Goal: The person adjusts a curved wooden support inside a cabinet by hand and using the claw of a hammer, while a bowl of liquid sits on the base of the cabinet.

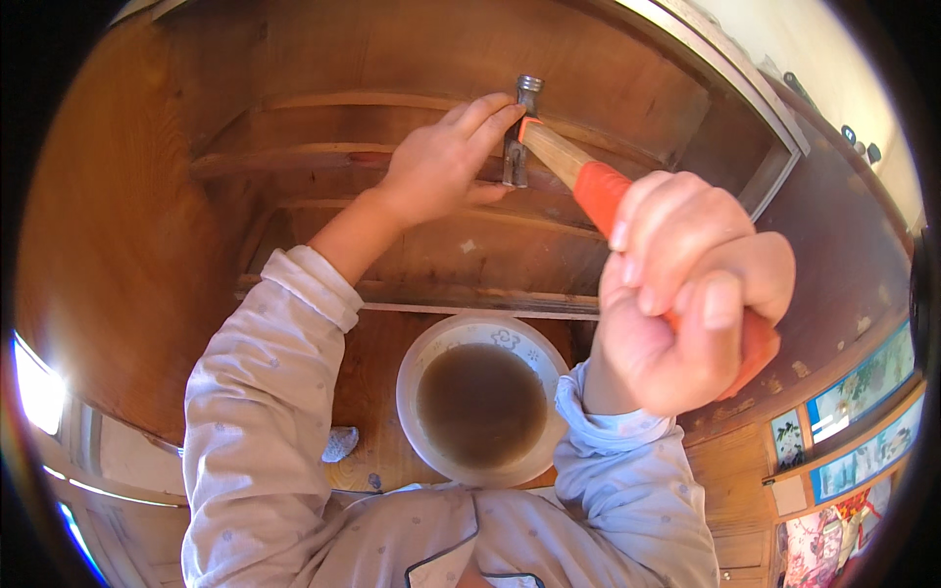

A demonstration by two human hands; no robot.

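Observation:
My right hand (pixel 686 284) is wrapped around the orange grip of a hammer (pixel 564 157) with a bare wooden neck and a dark metal head. The hammer slants up to the left, its head over the shelves of a brown wooden cabinet (pixel 343 64). Beside the head is my left hand (pixel 441 162), fingers stretched out above and thumb apart below. Its fingertips reach the hammer head, which partly covers the space between them; I see nothing held there.
A white basin (pixel 410 431) with a flower pattern, full of murky brown water, stands below the cabinet. A small pale crumpled cloth (pixel 340 444) lies left of it. The cabinet's wooden side rises on the left. Blue-panelled furniture (pixel 867 451) stands at the lower right.

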